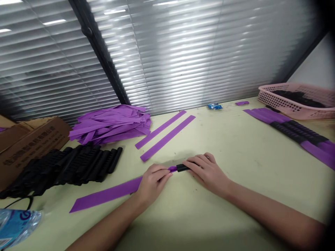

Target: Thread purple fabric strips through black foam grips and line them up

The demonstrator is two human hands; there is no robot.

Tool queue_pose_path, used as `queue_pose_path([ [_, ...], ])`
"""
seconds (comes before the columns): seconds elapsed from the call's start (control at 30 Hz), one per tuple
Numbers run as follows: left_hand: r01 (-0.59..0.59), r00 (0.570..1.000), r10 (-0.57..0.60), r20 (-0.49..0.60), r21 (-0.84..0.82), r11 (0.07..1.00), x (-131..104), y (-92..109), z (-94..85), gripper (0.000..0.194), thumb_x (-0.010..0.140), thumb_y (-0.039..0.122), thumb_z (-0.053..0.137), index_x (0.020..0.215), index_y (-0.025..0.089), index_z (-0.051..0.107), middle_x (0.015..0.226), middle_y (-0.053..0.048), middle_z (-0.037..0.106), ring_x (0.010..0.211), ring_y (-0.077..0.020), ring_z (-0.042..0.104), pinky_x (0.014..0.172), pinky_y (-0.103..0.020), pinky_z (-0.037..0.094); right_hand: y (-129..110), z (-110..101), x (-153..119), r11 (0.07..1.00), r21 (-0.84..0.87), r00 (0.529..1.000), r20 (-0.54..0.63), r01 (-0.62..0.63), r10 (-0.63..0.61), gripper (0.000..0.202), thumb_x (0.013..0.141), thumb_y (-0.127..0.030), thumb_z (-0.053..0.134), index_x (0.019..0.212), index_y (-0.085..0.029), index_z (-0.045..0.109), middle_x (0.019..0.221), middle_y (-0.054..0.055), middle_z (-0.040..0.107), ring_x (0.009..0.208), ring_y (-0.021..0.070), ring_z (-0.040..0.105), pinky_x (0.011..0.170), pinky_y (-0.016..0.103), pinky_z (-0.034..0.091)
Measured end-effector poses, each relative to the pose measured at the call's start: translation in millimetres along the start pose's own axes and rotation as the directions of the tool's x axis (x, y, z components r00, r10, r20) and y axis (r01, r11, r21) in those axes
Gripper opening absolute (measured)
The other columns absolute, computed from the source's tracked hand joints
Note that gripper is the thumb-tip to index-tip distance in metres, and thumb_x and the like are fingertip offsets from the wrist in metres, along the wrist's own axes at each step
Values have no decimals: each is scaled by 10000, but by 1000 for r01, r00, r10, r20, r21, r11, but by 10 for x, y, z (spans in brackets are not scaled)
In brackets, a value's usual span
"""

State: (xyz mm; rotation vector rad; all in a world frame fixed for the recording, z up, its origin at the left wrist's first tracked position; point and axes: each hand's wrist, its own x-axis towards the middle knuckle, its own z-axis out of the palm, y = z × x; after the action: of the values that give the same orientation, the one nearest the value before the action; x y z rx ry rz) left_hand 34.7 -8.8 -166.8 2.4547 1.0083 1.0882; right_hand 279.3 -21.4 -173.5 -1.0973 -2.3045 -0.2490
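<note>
Box [39,150] of brown card stands at far left, with a pile of black tubes [78,164] just in front of it. From where I stand, the purple strip [107,193] being worked lies flat on the table [235,146] and runs rightward under the left hand [154,181]; a heap of purple strips [112,122] sits behind it. The left thumb and fingers are pinched together on the strip near its bunched end. Maintain this pinch close to the opening; a longer free end would probably buckle. Farther back lie 2 loose strips [164,139], side by side.

Just right of the left fingertips, the bunched end meets the mouth of a black tube [181,167]. Keep the fold narrow and the 2 parts in line. How far the purple reaches inside cannot be seen.

The right hand [202,169] is closed over the rest of the tube. Hold firmly without crushing; excess pressure could narrow the bore. At far right, sleeved strips [261,115] show purple lying flat beyond each end of the black.
</note>
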Motion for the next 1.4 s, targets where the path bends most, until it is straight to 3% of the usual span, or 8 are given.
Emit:
queue_pose_path([
  [0.27, -99, 994, 98, -44, -20, 995, 7, 34, -6, 112, 877, 159, 582, 910, 188, 686, 869, -55, 695, 787, -162, 630, 716, -309, 519, -27, -2, 1, 1000, 2, 1000, 1, -17, 17, 226, 955, -206, 465, 1145, -195, 588, 1050, 69, 658, 917, 181, 546, 830, 358, 318],
  [0.9, -191, 979, 194, -68, 51, 980, 8, 83, -12, 151, 869, 107, 569, 944, 191, 669, 895, -46, 712, 826, -165, 658, 758, -322, 534, -63, -33, -6, 997, -71, 1000, -11, 24, -25, 271, 948, -159, 459, 1200, -201, 549, 1093, 82, 655, 950, 193, 548, 832, 368, 307],
  [1.1, -117, 993, 117, -5, 25, 993, 27, 75, -26, 120, 886, 170, 549, 934, 190, 657, 897, -73, 687, 834, -184, 627, 766, -345, 516, -2, -23, 13, 996, -46, 993, 94, 73, -68, 263, 965, -212, 414, 1174, -170, 568, 1011, 85, 663, 858, 182, 576, 777, 340, 368],
  [1.3, 89, 990, -79, 120, -79, 993, 44, 108, -16, 126, 909, 209, 523, 954, 201, 640, 908, -66, 668, 871, -186, 601, 770, -325, 499, 35, 6, 1, 992, -67, 981, 167, 108, -95, 270, 968, -234, 398, 1161, -156, 570, 916, 85, 660, 800, 182, 585, 686, 303, 382],
  [1.4, 136, 984, -119, 133, -128, 982, 49, 107, -3, 121, 908, 221, 530, 931, 203, 647, 884, -57, 671, 843, -179, 603, 739, -304, 495, 31, 15, -1, 989, -89, 978, 182, 116, -99, 274, 974, -253, 383, 1143, -160, 578, 881, 78, 659, 764, 176, 588, 653, 293, 379],
])
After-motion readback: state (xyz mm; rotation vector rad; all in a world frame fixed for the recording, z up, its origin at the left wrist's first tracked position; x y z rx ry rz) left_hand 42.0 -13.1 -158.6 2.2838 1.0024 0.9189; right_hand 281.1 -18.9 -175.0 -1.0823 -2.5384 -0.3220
